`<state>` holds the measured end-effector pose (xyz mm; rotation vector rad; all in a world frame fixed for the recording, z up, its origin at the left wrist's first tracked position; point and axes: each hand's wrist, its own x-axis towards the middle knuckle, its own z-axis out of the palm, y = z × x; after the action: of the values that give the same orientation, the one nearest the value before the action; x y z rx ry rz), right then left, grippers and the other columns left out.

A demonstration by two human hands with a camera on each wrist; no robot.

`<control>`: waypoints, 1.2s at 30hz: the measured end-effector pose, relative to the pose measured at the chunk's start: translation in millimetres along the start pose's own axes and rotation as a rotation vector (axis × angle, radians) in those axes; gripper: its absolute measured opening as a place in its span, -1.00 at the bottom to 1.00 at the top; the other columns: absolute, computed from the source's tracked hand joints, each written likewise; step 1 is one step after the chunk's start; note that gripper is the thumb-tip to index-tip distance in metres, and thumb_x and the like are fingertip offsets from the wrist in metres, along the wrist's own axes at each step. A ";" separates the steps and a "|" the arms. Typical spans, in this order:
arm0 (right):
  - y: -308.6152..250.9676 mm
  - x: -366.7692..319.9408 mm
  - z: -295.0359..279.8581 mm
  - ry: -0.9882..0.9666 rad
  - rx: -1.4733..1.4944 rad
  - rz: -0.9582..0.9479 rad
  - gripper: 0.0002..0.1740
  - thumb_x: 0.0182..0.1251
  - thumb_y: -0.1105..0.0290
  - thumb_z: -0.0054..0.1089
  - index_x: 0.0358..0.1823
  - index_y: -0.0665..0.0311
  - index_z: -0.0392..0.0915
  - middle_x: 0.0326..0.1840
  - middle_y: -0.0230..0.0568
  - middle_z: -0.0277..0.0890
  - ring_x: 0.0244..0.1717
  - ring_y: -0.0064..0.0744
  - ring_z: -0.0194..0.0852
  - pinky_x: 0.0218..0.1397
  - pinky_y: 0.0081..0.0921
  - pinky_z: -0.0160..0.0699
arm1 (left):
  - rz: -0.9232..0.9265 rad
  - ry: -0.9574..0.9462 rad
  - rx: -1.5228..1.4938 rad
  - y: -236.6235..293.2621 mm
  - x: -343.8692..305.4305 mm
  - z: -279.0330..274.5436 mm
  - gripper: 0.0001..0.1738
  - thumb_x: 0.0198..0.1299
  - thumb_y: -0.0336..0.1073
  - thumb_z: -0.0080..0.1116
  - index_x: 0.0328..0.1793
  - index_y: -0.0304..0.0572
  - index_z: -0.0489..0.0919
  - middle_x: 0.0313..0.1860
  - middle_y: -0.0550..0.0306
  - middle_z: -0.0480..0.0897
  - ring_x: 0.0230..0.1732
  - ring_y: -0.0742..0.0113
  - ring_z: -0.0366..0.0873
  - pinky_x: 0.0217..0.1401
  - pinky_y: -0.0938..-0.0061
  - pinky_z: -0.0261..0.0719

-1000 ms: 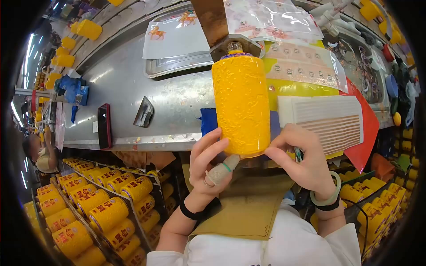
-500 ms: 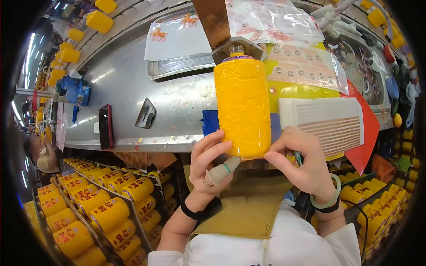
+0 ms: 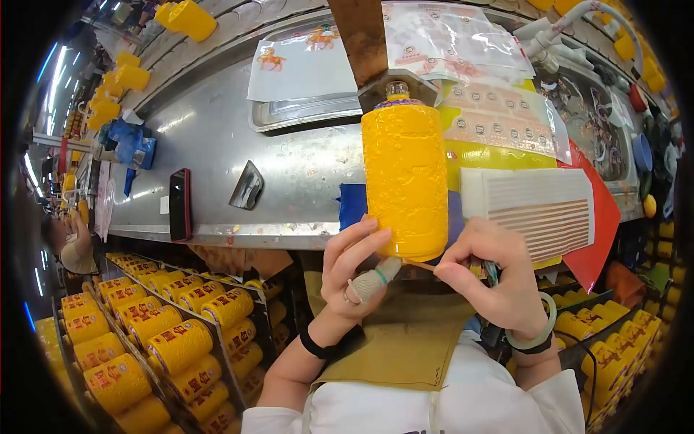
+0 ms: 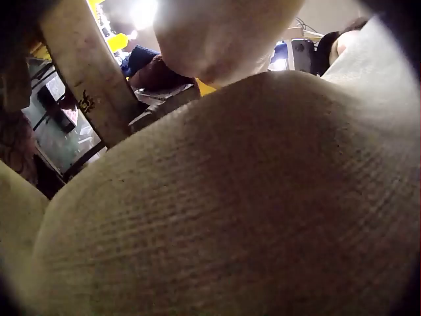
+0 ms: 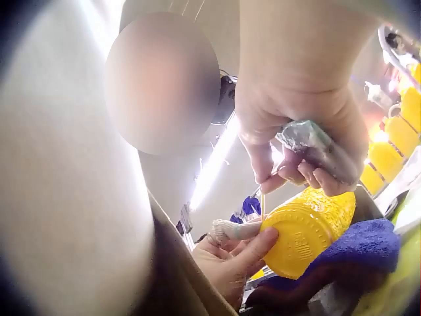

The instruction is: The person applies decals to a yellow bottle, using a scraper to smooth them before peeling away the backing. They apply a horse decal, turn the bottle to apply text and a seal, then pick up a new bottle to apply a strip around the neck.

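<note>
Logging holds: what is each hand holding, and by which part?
Left hand holds the yellow bottle by its base; right hand pinches a thin strip beside that base.

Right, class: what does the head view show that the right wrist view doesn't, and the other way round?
Head only: the bench, a phone, a striped sheet and filled racks below.
Right wrist only: the base of the bottle, and a clear look at the tool gripped by the right hand.
Both: the yellow bottle, the left hand holding its lower end, and the blue cloth.
</note>
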<state>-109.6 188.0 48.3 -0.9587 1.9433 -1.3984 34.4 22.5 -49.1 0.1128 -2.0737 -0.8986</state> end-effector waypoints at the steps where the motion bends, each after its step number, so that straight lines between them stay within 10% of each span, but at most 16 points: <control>1: -1.7 -0.1 -0.1 -0.009 0.003 -0.010 -0.91 0.27 0.52 0.48 -0.31 0.37 0.71 -0.42 -0.21 0.52 -0.44 -0.39 0.49 -0.33 -0.48 0.43 | 0.032 0.000 0.005 -1.9 -0.6 0.2 -0.65 0.09 -0.61 0.44 0.04 -0.32 0.71 0.16 -0.02 0.73 0.28 -0.05 0.63 0.39 0.11 0.72; 27: 21.3 1.9 0.4 0.010 -0.002 0.062 -0.86 0.33 0.47 0.45 -0.30 0.41 0.68 -0.38 -0.19 0.55 -0.42 -0.43 0.50 -0.30 -0.46 0.45 | 0.064 0.025 0.046 -0.4 2.4 1.3 -0.71 0.06 -0.58 0.48 -0.06 -0.28 0.74 0.14 -0.03 0.75 0.23 -0.07 0.67 0.33 0.07 0.73; 36: 35.7 2.0 8.4 -0.023 -0.016 0.044 -0.70 0.59 0.38 0.06 -0.38 0.37 0.51 -0.42 -0.29 0.46 -0.31 -0.49 0.41 -0.15 -0.49 0.34 | 0.044 0.064 -0.057 -2.8 3.8 1.7 -0.78 0.03 -0.55 0.53 -0.16 -0.24 0.80 0.21 -0.07 0.72 0.20 -0.09 0.69 0.17 0.15 0.80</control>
<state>-112.5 189.0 11.7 -0.9293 1.9502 -1.3431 30.1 19.9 -48.9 0.0647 -1.9825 -0.9145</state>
